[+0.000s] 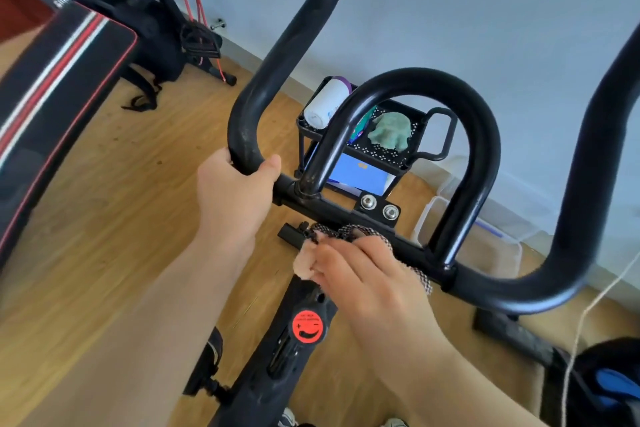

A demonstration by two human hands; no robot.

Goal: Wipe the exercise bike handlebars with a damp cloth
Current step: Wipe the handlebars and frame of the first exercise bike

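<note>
The black handlebars (485,135) of the exercise bike fill the middle of the head view, with a centre loop and two side horns. My left hand (232,191) grips the lower bend of the left horn. My right hand (363,274) presses a peach cloth (304,265) with a dark patterned edge against the crossbar near the stem. A red round knob (307,326) sits on the stem below the cloth.
A black wire rack (408,149) behind the bars holds a white roll (327,104), a green cloth (389,132) and a blue box (360,173). A padded bench (52,87) stands at left, a clear plastic bin (433,218) at right by the wall. A white cord (588,315) hangs at right.
</note>
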